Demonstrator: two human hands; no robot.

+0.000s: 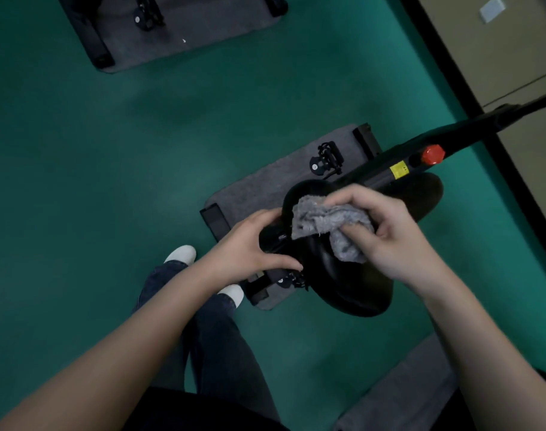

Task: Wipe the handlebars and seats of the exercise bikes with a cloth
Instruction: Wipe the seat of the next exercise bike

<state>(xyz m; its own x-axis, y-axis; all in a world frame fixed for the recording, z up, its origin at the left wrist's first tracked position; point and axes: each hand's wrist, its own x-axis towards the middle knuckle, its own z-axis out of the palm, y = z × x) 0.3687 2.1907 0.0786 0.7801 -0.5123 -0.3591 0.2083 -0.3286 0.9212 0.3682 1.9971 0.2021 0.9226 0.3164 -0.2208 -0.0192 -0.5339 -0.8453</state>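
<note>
A bike (pixel 427 144) is standing on a grey mat (pixel 259 185). The left hand (pixel 250 247) is gripping its seat (pixel 352 290), fingers curling round the edge; the right hand (pixel 396 241) is pressing the cloth (pixel 327 219) onto the seat, fingers pinching it.

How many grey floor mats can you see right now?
3. The top-left mat is cut off by the top edge, the middle mat lies in the centre, and the bottom-right mat is partly hidden by the arm. More may lie out of frame.
</note>
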